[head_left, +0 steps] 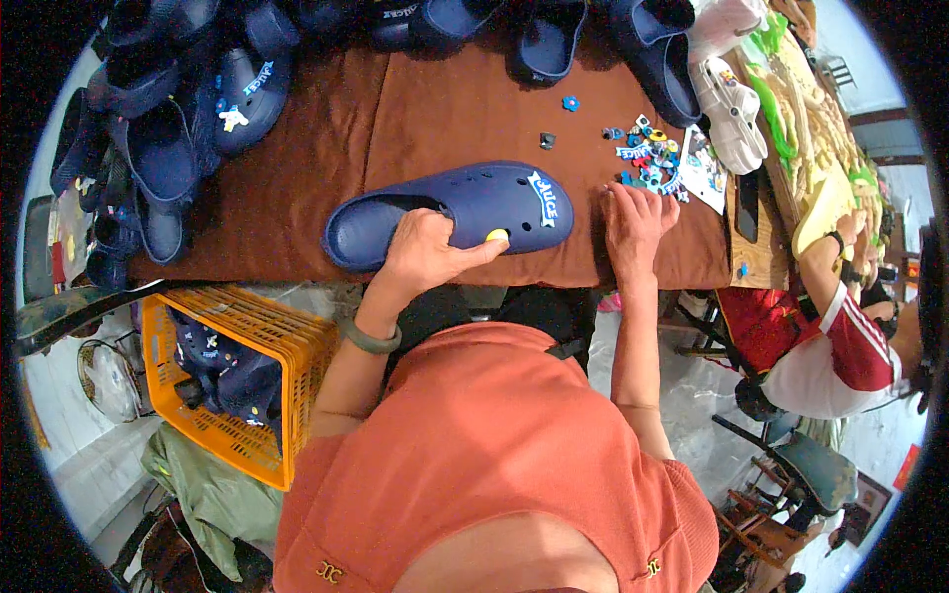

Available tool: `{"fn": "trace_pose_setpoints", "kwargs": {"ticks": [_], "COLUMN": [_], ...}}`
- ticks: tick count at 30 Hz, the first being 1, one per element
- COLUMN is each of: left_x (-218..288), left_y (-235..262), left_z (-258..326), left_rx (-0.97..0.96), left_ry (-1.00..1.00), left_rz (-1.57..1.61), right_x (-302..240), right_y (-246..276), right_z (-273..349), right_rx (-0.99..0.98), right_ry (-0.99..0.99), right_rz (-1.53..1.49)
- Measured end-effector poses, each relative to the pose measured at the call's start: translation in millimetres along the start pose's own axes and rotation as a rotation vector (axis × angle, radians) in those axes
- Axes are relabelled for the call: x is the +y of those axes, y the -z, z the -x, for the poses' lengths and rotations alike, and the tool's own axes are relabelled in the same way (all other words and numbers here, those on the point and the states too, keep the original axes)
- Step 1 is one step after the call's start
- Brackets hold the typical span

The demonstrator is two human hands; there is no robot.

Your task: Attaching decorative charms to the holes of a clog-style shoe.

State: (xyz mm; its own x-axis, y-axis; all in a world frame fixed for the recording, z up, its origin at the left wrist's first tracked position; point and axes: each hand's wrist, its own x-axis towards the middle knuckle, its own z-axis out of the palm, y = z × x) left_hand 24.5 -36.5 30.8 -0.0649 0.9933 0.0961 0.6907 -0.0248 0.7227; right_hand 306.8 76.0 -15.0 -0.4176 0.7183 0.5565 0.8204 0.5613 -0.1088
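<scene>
The clog bears a banner and a yellow charm, other holes bare; the left hand grips it; the right, grasp unclear, nears loose charms.

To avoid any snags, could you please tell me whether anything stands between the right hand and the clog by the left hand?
Nothing visible stands between the right hand and the clog; only brown cloth shows there. The left hand is on the clog, its thumb at the yellow charm.
</scene>
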Motion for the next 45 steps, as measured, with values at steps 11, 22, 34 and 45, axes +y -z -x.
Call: {"fn": "trace_pose_setpoints", "kwargs": {"ticks": [11, 22, 34, 45], "left_x": [2.5, 6.4, -3.8, -14.1], "left_y": [-1.3, 3.0, -7.9, -13.8], "left_z": [0.5, 1.5, -2.2, 5.3], "left_rx": [0.033, 0.072, 0.102, 0.107], "left_ry": [0.009, -0.103, -0.140, -0.252], "left_rz": [0.196, 0.028, 0.124, 0.064], "right_x": [-97.9, -100.2, -103.7, -108.9], "right_y": [19.9, 12.8, 33.3, 42.1], "right_z": [1.6, 12.9, 6.8, 6.7], "right_rx": [0.181, 0.149, -0.100, -0.116], "right_ry": [0.180, 0.165, 0.138, 0.132], "right_rz": [-0.188, -0.217, -0.199, -0.318]}}
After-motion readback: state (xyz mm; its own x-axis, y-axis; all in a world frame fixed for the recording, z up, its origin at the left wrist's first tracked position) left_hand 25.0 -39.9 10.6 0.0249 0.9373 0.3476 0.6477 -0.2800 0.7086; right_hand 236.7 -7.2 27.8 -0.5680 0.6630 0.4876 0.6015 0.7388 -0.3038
